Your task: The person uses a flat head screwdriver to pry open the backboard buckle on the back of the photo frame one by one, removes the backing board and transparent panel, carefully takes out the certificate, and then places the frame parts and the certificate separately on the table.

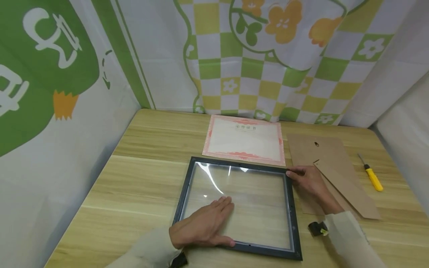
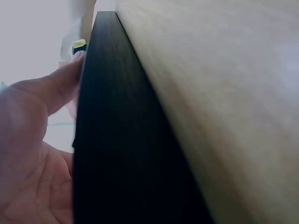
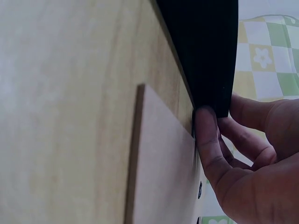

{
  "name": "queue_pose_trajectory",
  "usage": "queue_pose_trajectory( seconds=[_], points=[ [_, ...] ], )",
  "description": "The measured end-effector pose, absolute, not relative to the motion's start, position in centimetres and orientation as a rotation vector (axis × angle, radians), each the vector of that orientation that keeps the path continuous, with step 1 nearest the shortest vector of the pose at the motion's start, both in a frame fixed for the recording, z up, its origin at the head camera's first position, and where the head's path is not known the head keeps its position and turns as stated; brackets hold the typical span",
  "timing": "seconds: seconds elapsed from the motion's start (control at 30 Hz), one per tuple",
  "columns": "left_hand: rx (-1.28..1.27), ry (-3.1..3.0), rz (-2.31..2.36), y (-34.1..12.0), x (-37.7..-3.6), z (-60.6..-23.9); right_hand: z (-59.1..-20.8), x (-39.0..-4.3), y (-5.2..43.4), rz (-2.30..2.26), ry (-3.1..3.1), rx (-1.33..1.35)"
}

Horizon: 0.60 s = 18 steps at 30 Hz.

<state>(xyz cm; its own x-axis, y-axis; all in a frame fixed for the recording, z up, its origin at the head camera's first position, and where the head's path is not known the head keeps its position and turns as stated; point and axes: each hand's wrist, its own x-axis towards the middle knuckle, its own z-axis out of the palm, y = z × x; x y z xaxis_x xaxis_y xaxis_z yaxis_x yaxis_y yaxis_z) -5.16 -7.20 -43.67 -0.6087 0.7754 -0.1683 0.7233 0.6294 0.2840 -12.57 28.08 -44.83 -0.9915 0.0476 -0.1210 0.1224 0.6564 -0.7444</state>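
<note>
The black picture frame (image 1: 237, 206) lies flat on the wooden table (image 1: 140, 175) directly before the person, its long axis running left to right. The left hand (image 1: 202, 225) rests flat, fingers straight, on the glass near the front rail; the right hand (image 1: 310, 180) pinches the far right corner, beside the backing board (image 1: 330, 175)

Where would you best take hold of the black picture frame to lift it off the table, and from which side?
Probably by the black picture frame rails on its two short sides, one of the hands to each. The frame lies flat with its glass pane inside, so a grip on the rim spares the glass. The right hand already holds the far right corner; the left hand rests flat on the glass.
</note>
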Motion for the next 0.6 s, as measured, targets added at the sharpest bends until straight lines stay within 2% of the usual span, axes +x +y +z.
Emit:
queue_pose_trajectory(
  seconds=[0.27, 0.6],
  points=[
    [1.576, 2.663, 0.093, -7.1, -4.6, -43.2, -45.0, -12.8, 28.1, -1.254, 2.774, 0.134],
    [1.876, 2.800, 0.165, -7.2, -4.4, -42.0, -45.1, -12.8, 28.2, -1.298, 2.764, 0.127]
  ],
)
